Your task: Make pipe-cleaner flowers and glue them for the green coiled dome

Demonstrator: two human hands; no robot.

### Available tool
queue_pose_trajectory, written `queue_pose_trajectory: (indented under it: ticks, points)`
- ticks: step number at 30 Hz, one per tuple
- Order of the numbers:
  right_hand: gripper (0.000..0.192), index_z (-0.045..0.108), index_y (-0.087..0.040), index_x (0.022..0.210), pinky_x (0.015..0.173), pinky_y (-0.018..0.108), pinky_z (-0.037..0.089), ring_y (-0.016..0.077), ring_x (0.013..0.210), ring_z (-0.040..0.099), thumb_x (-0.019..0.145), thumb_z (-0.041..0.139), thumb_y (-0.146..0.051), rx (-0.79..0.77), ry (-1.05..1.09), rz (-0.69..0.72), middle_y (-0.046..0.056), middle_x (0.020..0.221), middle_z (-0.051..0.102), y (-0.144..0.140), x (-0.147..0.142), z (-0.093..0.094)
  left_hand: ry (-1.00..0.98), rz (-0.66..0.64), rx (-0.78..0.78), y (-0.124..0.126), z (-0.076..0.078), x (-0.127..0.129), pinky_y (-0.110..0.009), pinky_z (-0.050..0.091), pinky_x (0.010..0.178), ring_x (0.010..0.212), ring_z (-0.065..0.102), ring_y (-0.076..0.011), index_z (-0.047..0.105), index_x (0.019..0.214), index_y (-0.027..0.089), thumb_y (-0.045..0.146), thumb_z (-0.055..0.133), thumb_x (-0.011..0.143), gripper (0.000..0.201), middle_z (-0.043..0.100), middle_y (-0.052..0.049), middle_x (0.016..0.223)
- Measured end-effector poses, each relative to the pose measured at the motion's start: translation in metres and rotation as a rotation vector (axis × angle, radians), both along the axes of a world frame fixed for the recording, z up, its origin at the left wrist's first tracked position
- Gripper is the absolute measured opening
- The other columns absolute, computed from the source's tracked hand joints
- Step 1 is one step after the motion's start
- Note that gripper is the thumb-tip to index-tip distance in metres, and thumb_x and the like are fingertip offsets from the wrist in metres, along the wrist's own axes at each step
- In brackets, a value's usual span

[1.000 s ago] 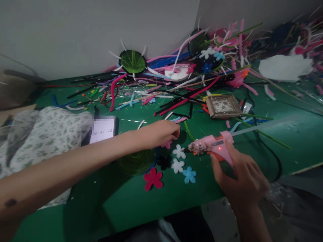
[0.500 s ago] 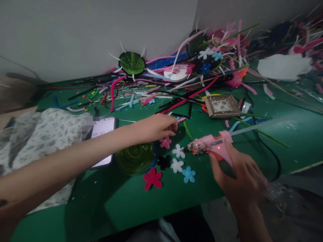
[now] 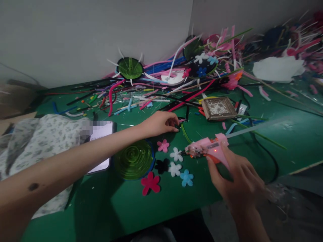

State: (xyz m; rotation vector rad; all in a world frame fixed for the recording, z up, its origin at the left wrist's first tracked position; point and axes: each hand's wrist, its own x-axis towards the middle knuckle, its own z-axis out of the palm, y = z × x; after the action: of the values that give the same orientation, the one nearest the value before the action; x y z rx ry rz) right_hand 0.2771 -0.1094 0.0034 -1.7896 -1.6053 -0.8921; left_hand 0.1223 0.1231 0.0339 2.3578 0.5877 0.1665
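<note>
My right hand (image 3: 236, 176) grips a pink hot glue gun (image 3: 209, 146) with a small lit light and a clear glue stick out of its back. The gun's dark nozzle is at the upper white felt flower (image 3: 176, 154). My left hand (image 3: 164, 122) reaches across with half-curled fingers, the thumb a little apart from them, beside a short pink strip (image 3: 181, 120). Below it lie a pink flower (image 3: 163, 145), a black flower (image 3: 162, 166), another white flower (image 3: 175, 169), a light blue flower (image 3: 186, 177) and a red flower (image 3: 150, 183). A green coiled disc (image 3: 133, 159) with a blue edge lies left of them.
A phone (image 3: 102, 161) lies beside a patterned cloth (image 3: 47, 144) at the left. Behind are a small wooden frame (image 3: 219, 108), loose pipe cleaners (image 3: 156, 101), a green disc with white strips (image 3: 130, 68) and white paper (image 3: 279, 69). The green table's (image 3: 141, 215) front edge is near me.
My left hand has shifted slightly up and right, its fingers less curled, uncovering the pink flower and more of the green disc. The glue gun stays at the same white flower.
</note>
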Motion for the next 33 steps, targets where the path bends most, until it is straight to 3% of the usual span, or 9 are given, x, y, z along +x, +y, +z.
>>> queue_pose_trajectory:
  ticks: [5,13,19,22,26,28,33]
  points:
    - [0.051,0.062,-0.011,0.116,0.074,0.026,0.056,0.0174,0.073,0.069,0.069,0.08,-0.019,0.008,0.013,0.013,0.007,0.089,0.074,0.001,0.0,-0.001,0.006,0.001,0.096,0.004,0.001,0.007,-0.024,0.042,0.064,0.074,0.061,-0.0153,0.071,0.093,0.02,0.035,0.07,0.08,0.02,0.069,-0.002,0.082]
    - [0.05,0.063,-0.011,0.113,0.072,0.027,0.055,0.0175,0.072,0.068,0.067,0.082,-0.017,0.003,0.048,0.02,0.008,0.09,0.074,0.001,0.0,0.0,0.058,0.013,0.079,0.005,-0.001,0.015,-0.023,0.039,0.06,0.072,0.06,-0.0144,0.072,0.09,0.019,0.034,0.07,0.079,0.018,0.069,-0.001,0.081]
    - [0.051,0.063,-0.01,0.114,0.073,0.027,0.054,0.0179,0.073,0.068,0.067,0.082,-0.016,-0.009,0.057,0.023,0.009,0.092,0.074,0.001,0.0,0.0,0.126,-0.046,0.211,0.001,-0.002,0.017,-0.025,0.041,0.068,0.085,0.06,-0.0164,0.07,0.091,0.02,0.028,0.061,0.086,0.014,0.066,-0.003,0.094]
    - [0.05,0.063,-0.01,0.113,0.073,0.027,0.054,0.0181,0.073,0.068,0.067,0.082,-0.016,-0.019,0.057,0.016,0.009,0.09,0.074,0.0,0.0,0.001,0.138,-0.063,0.27,-0.004,0.006,0.014,-0.024,0.041,0.067,0.088,0.06,-0.0165,0.067,0.095,0.019,0.025,0.056,0.09,0.014,0.063,-0.004,0.1]
    - [0.049,0.064,-0.01,0.112,0.073,0.027,0.054,0.0179,0.073,0.068,0.067,0.082,-0.016,-0.024,0.068,0.018,0.008,0.089,0.074,0.0,0.0,0.001,0.02,-0.06,0.364,-0.026,0.027,-0.002,-0.025,0.042,0.067,0.086,0.059,-0.0157,0.063,0.097,0.019,0.024,0.053,0.093,0.012,0.06,-0.003,0.1]
    - [0.049,0.064,-0.01,0.112,0.073,0.027,0.054,0.0179,0.073,0.068,0.067,0.082,-0.016,-0.028,0.073,0.017,0.008,0.089,0.074,0.0,0.0,0.001,0.014,-0.077,0.307,-0.043,0.033,-0.015,-0.024,0.043,0.067,0.084,0.059,-0.015,0.062,0.095,0.019,0.025,0.053,0.093,0.01,0.059,-0.003,0.098]
    - [0.05,0.063,-0.009,0.113,0.073,0.026,0.054,0.0183,0.073,0.069,0.067,0.082,-0.016,-0.021,0.055,0.012,0.008,0.088,0.074,0.0,0.0,0.002,0.116,0.0,0.073,-0.089,0.019,-0.045,-0.026,0.047,0.071,0.082,0.059,-0.0145,0.059,0.093,0.019,0.02,0.051,0.094,0.009,0.057,-0.002,0.096]
